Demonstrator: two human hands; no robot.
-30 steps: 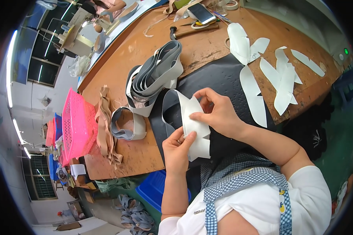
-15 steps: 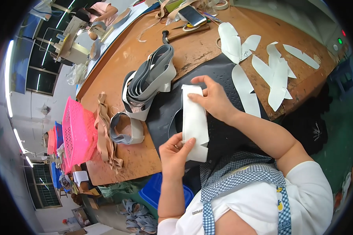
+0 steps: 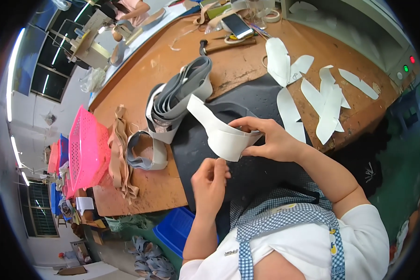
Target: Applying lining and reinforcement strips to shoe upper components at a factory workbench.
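Note:
My right hand [image 3: 275,140] grips a white curved strip [image 3: 228,142] at its right end, thumb below and fingers above. The strip is bent into a rounded band, and one straight tail points up to the left. Behind it a dark grey curved edge shows; I cannot tell whether it belongs to the strip. My left hand [image 3: 210,184] is closed just below the strip, fingers curled in and thumb pressed against them. Whatever its fingertips may pinch is hidden. Both hands are over a black mat [image 3: 261,179] on the brown worktable [image 3: 172,189].
Left of the mat lie a stack of grey-and-white bands [image 3: 184,91], a single looped band [image 3: 147,149], tan strips [image 3: 120,156] and a pink basket [image 3: 86,149]. White cut pieces [image 3: 329,100] are at the right. A hammer [image 3: 228,45] and phone [image 3: 238,25] lie farther back; a person works beyond.
The strip, earlier flat and upright between both hands, is now curved and tilted in my right hand. My left hand has come off its lower end. My right hand has moved lower.

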